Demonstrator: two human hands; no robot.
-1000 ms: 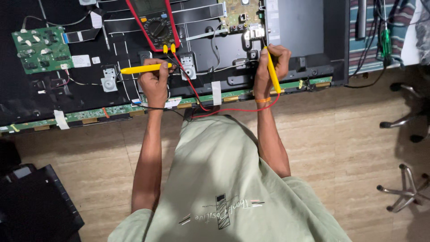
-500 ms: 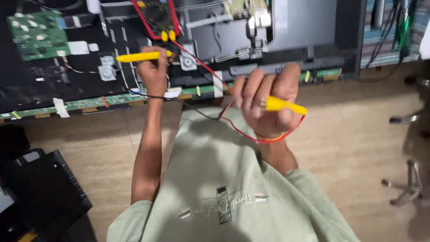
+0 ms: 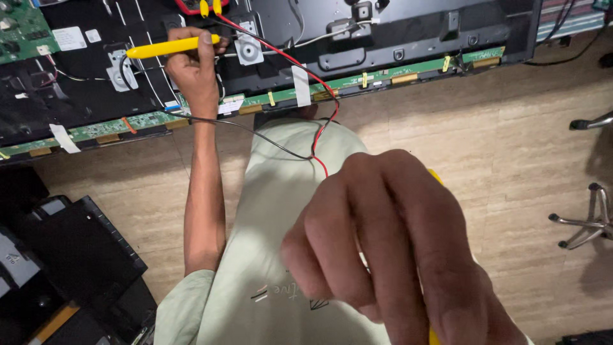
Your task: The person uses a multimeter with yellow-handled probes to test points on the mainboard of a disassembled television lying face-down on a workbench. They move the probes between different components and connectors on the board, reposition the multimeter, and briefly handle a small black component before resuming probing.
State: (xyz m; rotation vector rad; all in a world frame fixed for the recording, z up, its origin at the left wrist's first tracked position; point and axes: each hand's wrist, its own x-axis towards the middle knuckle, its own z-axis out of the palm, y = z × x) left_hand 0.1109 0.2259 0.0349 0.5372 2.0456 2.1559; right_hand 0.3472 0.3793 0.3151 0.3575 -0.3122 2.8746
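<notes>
Probing looks like the job here, so a few thoughts on doing it well, all from the one head view.

Left hand (image 3: 195,70) is up on the opened TV back panel (image 3: 396,32), near its lower edge, fingers (image 3: 205,39) wrapped snugly around a yellow test probe (image 3: 169,46) that lies roughly level with its tip pointing toward the panel's left side. My guess is steadiness matters most: the heel of that hand sits close to the green strip board (image 3: 383,76) along the panel's bottom edge, so I'd brace it there and touch only the intended spot, since a slip across neighbouring contacts could short something.

Right hand (image 3: 389,249) is pulled well away from the panel and sits big and blurry close to the camera, over the pale green shirt (image 3: 268,255). Fingers (image 3: 332,236) are curled closed around a second yellow probe (image 3: 435,177), of which just slivers peek out above and below the hand. Can't tell where its tip points.

Red lead (image 3: 319,83) and black lead (image 3: 255,131) drape from the meter plugs at the panel's top edge down across the strip board. I'd keep those from snagging. Floor (image 3: 511,160) is light wood-look, with chair legs (image 3: 590,220) off right.
</notes>
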